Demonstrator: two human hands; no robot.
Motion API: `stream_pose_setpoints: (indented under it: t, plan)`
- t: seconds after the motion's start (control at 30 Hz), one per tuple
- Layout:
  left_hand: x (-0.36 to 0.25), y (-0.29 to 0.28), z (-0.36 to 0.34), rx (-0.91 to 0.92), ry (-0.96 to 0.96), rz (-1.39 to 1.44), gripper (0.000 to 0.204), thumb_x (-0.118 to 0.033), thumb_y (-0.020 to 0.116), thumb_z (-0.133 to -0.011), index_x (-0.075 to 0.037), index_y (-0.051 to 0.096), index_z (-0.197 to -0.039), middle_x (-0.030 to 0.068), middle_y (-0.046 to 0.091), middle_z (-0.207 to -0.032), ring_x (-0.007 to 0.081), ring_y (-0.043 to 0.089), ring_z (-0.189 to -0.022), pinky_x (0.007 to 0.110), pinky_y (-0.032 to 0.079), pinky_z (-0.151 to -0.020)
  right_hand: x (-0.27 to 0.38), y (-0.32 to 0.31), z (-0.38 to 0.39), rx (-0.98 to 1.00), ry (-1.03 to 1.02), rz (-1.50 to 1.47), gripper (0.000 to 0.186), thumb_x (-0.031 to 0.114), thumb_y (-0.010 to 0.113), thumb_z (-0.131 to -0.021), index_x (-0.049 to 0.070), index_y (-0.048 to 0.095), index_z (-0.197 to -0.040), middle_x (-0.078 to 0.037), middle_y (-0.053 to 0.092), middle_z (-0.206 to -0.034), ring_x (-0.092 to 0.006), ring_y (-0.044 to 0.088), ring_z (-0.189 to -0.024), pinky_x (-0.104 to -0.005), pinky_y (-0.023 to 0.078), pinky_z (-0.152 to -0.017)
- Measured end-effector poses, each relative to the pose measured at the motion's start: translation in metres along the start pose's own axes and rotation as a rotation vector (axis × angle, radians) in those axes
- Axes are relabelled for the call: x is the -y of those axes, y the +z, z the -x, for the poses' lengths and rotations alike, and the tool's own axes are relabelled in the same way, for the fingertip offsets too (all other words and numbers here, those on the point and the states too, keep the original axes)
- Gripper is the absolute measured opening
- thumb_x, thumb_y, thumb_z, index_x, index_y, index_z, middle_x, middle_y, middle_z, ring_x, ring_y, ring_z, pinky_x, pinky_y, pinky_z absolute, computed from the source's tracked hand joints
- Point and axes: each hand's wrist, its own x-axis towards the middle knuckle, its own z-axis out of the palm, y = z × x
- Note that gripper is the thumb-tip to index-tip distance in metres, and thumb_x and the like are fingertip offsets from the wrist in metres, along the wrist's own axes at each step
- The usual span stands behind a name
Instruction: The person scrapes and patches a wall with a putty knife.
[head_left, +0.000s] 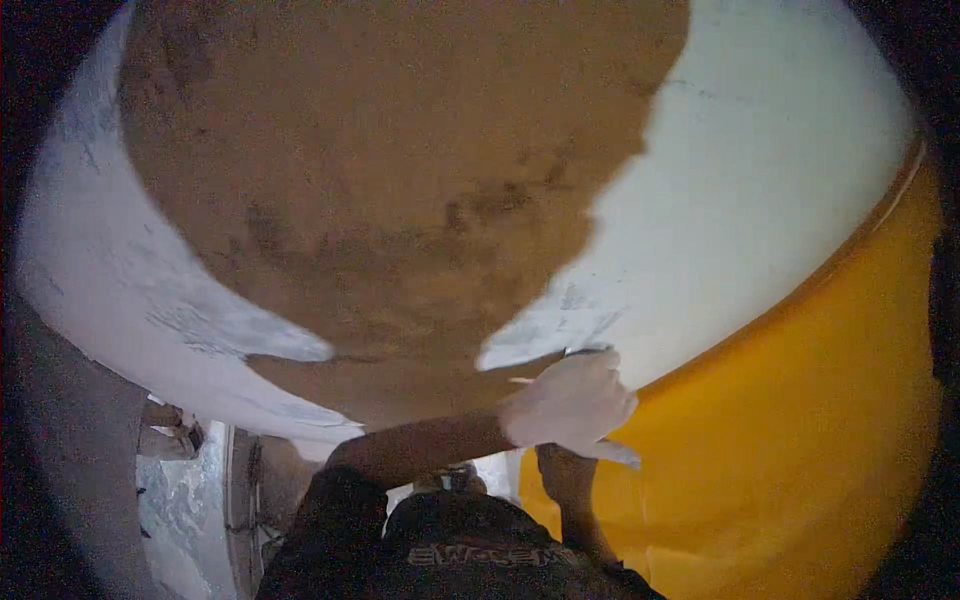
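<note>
Closest in, a dark shirt is seen, and from its left side a left forearm is stretched across to the right. Just beyond, the right hand is mostly covered by the left, so whether its fingers are clenched or loose cannot be told. And here is the left hand, whitened all over, its thumb stuck out to the side, its other fingers bent toward the surface; a thin dark edge is glimpsed at them, but whether anything is grasped cannot be told.

Right beside those fingers the white coat is found, spread over the wall-like surface to the right of a brown patch. Trouble could be caused here: if the coat is wet, its ragged margin might be smeared by a dragged knuckle or thumb, and ridges might be left by uneven pressure. The coat's tapered end is pointed down and left, its long axis run up and to the right.

Farther right, an orange surface is bordered by the coat; at far lower left, a shiny pale area is glimpsed, too blurred to be identified.
</note>
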Motion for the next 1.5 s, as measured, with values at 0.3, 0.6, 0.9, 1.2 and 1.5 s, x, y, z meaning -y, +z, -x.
stream_pose_setpoints:
  t: [0.3,0.6,0.9,1.2,1.5]
  plan:
    - [0.004,-0.001,-0.006,-0.138,0.065,-0.004,0.072,-0.07,0.033,-0.078,-0.008,0.051,-0.047,0.0069,0.049,-0.042,0.0233,0.049,-0.041,0.033,0.038,-0.052,-0.014,-0.013,-0.009,0.319,0.18,-0.817,0.011,0.01,0.06,-0.078,0.003,0.058,-0.087,-0.008,0.059,-0.078,-0.0203,0.056,-0.068,-0.0324,0.044,-0.062]
    - [0.006,0.008,0.003,-0.364,0.048,0.026,0.071,-0.07,0.035,-0.078,-0.007,0.049,-0.047,0.0056,0.046,-0.04,0.022,0.044,-0.037,0.031,0.037,-0.051,-0.047,0.011,0.002,0.188,0.261,-0.782,0.024,0.019,0.063,-0.078,0.006,0.059,-0.098,-0.016,0.058,-0.097,-0.0359,0.051,-0.095,-0.05,0.036,-0.084]
    - [0.005,0.005,0.004,-0.266,0.012,0.031,0.069,-0.07,0.037,-0.076,-0.008,0.05,-0.049,0.0059,0.048,-0.041,0.0219,0.046,-0.038,0.03,0.037,-0.052,-0.027,0.012,0.004,-0.051,0.015,-0.423,0.017,0.014,0.059,-0.08,0.005,0.058,-0.095,-0.013,0.058,-0.091,-0.0284,0.055,-0.084,-0.0408,0.044,-0.072]
    - [0.001,-0.001,-0.001,-0.15,0.032,0.007,0.069,-0.071,0.04,-0.074,-0.008,0.05,-0.049,0.0064,0.049,-0.042,0.0223,0.048,-0.039,0.031,0.038,-0.052,-0.001,-0.01,-0.006,0.053,0.011,-0.082,0.013,0.01,0.06,-0.076,0.003,0.058,-0.087,-0.009,0.06,-0.08,-0.0242,0.057,-0.074,-0.0376,0.045,-0.067]
    - [0.0,0.003,0.009,-0.139,0.008,0.022,0.07,-0.072,0.04,-0.073,-0.008,0.049,-0.048,0.0067,0.049,-0.042,0.0223,0.048,-0.04,0.031,0.038,-0.048,0.027,-0.013,-0.004,0.083,-0.213,0.423,0.007,0.006,0.058,-0.077,0.002,0.058,-0.083,-0.007,0.06,-0.079,-0.0194,0.057,-0.072,-0.0316,0.044,-0.065]
